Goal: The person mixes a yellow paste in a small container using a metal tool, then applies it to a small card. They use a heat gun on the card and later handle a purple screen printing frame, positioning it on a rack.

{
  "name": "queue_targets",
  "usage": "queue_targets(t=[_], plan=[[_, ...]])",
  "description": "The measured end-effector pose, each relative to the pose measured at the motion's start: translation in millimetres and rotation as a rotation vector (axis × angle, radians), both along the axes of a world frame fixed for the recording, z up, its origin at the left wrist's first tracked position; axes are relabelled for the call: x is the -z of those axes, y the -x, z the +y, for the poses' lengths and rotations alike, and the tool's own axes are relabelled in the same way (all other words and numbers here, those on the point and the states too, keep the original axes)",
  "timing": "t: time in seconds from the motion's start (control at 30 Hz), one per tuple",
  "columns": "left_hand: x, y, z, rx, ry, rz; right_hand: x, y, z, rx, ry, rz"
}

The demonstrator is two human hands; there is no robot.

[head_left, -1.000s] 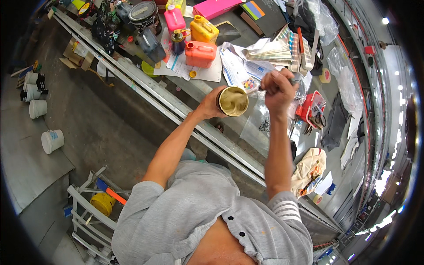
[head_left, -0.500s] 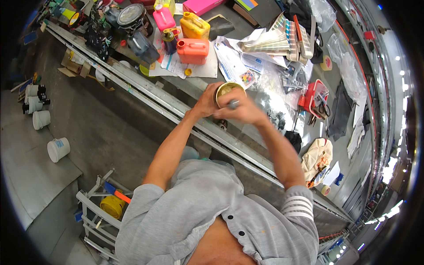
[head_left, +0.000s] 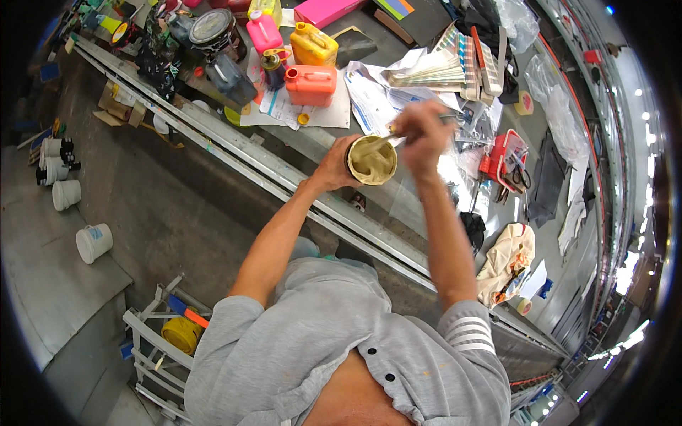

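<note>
My left hand (head_left: 332, 167) is wrapped round the side of an open can (head_left: 374, 184) above the near edge of the table. Inside it is a thick, yellowish-beige paint-like paste (head_left: 372, 167) with swirl marks. My right hand (head_left: 424, 135), smeared by motion, is closed round a thin stirring tool (head_left: 387, 138). One end of the tool reaches over the can's mouth into the paste; its grey handle end sticks out past my fingers. The tool's exact kind is too blurred to tell.
Beyond the can stand orange (head_left: 310, 85), yellow (head_left: 313, 45) and pink (head_left: 263, 32) jugs. A colour swatch fan (head_left: 430, 72) lies among papers. Further right are a red basket of tools (head_left: 503, 155) and a cream cloth (head_left: 506, 261). A metal rail (head_left: 241, 160) edges the table.
My right hand has swung away and to the right from over the can, tilting the tool. More of the paste now shows. My left hand and the can stay nearly in place.
</note>
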State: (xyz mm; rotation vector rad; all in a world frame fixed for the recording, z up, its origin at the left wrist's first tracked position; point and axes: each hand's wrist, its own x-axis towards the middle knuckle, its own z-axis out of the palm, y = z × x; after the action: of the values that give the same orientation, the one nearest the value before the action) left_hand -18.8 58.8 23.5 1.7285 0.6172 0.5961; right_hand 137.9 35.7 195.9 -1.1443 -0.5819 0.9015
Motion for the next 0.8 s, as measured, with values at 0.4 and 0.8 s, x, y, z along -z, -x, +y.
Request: queue_targets(t=[0.4, 0.8], plan=[[-1, -1, -1, -0.032, -0.148, -0.008, 10, 21, -9, -0.210, 0.127, -0.322], [-10, -1, -1, -0.023, -0.052, 0.024, -1, -1, -14, -0.321, 0.325, -0.086]])
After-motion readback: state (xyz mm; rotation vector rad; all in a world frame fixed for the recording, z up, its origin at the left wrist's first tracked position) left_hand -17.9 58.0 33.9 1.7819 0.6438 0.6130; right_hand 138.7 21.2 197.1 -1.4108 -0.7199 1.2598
